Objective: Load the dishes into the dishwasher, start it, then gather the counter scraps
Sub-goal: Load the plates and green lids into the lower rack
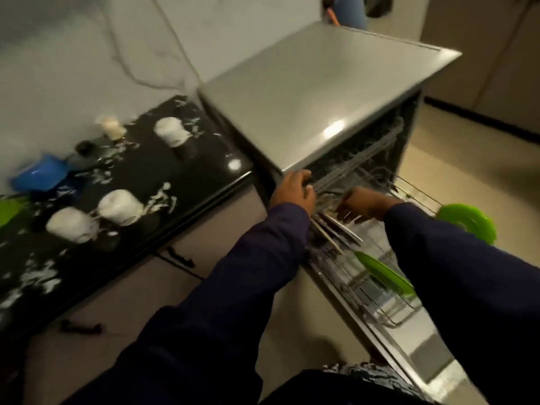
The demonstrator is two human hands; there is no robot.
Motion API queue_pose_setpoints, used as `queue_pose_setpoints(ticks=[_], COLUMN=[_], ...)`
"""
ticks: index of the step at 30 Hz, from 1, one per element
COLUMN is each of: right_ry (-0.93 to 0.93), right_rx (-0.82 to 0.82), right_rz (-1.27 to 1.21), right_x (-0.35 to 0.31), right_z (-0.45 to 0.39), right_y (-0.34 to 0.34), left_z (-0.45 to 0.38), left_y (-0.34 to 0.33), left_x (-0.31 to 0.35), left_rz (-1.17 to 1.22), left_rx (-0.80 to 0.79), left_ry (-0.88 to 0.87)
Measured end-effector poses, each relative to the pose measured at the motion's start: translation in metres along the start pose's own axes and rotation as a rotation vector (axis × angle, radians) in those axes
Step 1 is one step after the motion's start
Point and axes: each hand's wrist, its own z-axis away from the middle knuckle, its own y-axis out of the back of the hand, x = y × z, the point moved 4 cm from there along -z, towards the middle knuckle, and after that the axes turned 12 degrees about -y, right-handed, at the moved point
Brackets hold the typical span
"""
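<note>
Long dark navy sleeves (263,258) cover both arms to the wrists, leaving the left hand (293,190) and right hand (361,204) bare.

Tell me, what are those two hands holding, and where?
The left hand grips the upper rack's front edge. The right hand reaches toward a plate; its grip cannot be told.

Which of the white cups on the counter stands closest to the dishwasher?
The far white cup, standing alone toward the wall and nearest the dishwasher. The other two white cups sit side by side at the counter's front edge.
</note>
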Motion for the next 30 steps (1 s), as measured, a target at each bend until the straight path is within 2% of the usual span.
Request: queue_pose_setpoints(ticks=[6,12,16,19,23,26,30], right_ry=[0.29,0.498,0.594,0.623,0.686,0.651,0.682], right_rx=[0.036,-0.024,-0.045,-0.123,-0.148,-0.259,-0.299], right_rz=[0.011,0.102,0.148,0.204,0.324,0.306,0.342], right_x=[-0.158,-0.277,-0.337,-0.375,-0.42,-0.451,-0.495], right_z=[0.047,0.091,0.112,0.131,0.146,0.137,0.113], right_y=[-0.078,-0.194,-0.258,-0.3,-0.344,-0.377,-0.423], left_z=[0.05,0.129,0.175,0.202,0.223,0.228,0.221], left_y=[0.164,0.321,0.398,0.442,0.476,0.493,0.523], left_x=[-0.071,-0.178,-0.232,-0.266,-0.31,-0.34,-0.379], left_rz=[-0.065,-0.214,-0.272,-0.272,-0.23,-0.218,-0.23], left_rx=[0.291,0.461,0.603,0.698,0.783,0.831,0.862], left_ry=[0.031,0.227,0.341,0.42,0.494,0.549,0.603])
